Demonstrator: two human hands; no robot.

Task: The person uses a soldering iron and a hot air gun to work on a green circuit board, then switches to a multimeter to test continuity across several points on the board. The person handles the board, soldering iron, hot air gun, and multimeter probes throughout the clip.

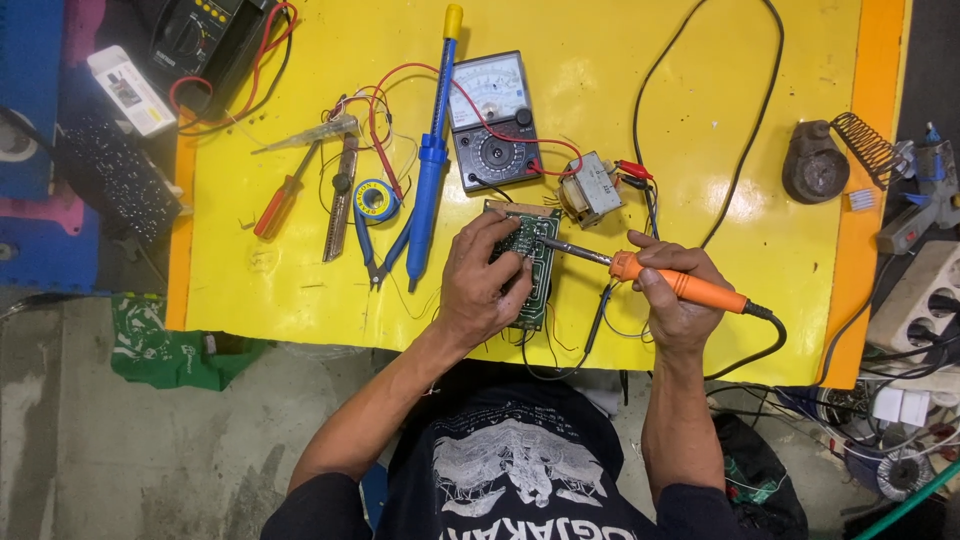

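Near the front edge of the yellow table (300, 290), the green circuit board (537, 270) was pinned under the left hand (487, 285); the soldering iron (640, 270), gripped closed in the right hand (675, 295), was angled leftward onto the board's upper end.

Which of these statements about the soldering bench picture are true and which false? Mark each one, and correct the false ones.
1. The right hand holds an orange-handled soldering iron. True.
2. The left hand rests on a green circuit board. True.
3. The blue desoldering pump is in the left hand. False: it lies on the yellow table, untouched.
4. The analog multimeter lies left of the red-handled screwdriver. False: it lies to its right.
5. The solder spool sits between the pliers handles' upper ends and the pump. True.
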